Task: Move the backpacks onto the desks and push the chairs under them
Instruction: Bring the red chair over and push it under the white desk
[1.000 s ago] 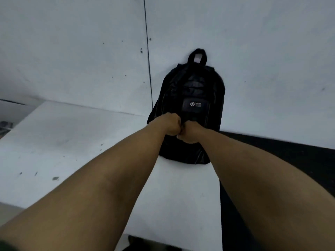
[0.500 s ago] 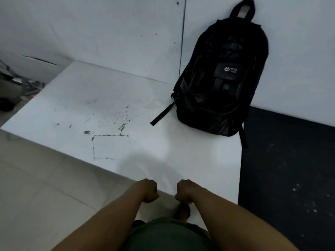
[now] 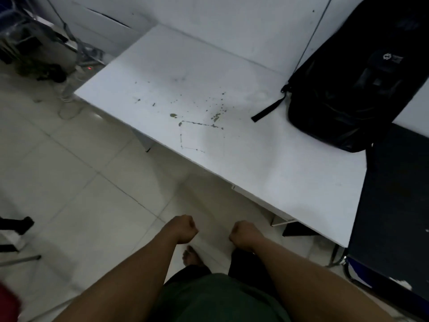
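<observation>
A black backpack (image 3: 362,82) leans upright against the white wall at the far right corner of a white desk (image 3: 209,94); one loose strap lies on the desk top. My left hand (image 3: 184,230) and my right hand (image 3: 243,234) are both closed into fists with nothing in them, held side by side over the tiled floor in front of the desk's near edge, well away from the backpack. At the left edge a chair's dark legs (image 3: 16,225) and a red part (image 3: 8,303) show.
A black desk (image 3: 392,205) adjoins the white one on the right. Cables and a dark bag-like pile (image 3: 39,54) lie on the floor at the far left. The white desk top carries greenish stains. A bare foot (image 3: 190,255) stands between my arms.
Both hands have let go of the backpack and drawn back from it to the front of the desk. The view has swung left and down, showing the floor.
</observation>
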`<action>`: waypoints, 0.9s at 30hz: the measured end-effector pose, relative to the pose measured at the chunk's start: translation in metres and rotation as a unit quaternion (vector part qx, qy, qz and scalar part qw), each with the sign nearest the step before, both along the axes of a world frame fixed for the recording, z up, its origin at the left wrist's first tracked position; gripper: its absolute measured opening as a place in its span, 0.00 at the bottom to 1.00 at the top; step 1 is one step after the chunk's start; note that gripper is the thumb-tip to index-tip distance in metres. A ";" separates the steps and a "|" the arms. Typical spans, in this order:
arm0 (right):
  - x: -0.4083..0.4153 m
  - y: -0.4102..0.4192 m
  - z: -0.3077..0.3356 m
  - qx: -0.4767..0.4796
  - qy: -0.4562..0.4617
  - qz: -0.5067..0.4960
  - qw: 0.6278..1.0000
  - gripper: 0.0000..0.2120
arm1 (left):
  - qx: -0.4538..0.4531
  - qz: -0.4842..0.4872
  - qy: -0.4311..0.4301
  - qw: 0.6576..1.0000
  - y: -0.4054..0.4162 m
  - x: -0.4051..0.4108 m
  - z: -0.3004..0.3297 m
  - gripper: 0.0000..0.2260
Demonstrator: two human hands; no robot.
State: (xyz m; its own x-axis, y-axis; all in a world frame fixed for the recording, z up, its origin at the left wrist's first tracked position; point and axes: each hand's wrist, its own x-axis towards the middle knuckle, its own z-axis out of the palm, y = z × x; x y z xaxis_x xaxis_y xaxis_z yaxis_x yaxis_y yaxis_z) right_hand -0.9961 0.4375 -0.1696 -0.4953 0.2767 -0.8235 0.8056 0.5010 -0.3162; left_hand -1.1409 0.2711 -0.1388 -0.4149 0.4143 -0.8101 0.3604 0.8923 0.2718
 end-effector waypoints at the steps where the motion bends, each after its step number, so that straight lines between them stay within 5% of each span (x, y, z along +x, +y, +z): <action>1: 0.000 -0.015 0.000 -0.006 0.010 -0.002 1.000 0.12 | -0.010 0.003 -0.002 1.000 -0.017 0.003 0.000 0.19; 27: 0.092 -0.181 0.015 0.040 -0.013 0.290 0.956 0.21 | 0.028 0.315 0.017 0.948 -0.261 0.184 0.013 0.14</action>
State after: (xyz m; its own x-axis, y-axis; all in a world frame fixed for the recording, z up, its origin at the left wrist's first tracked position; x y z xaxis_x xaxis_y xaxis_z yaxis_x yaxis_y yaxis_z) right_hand -0.9043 0.2561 -0.1549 -0.5642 0.0241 -0.8253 0.3912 0.8881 -0.2414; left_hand -0.9572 0.0100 -0.1254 -0.6205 0.1173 -0.7754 -0.2301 0.9180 0.3230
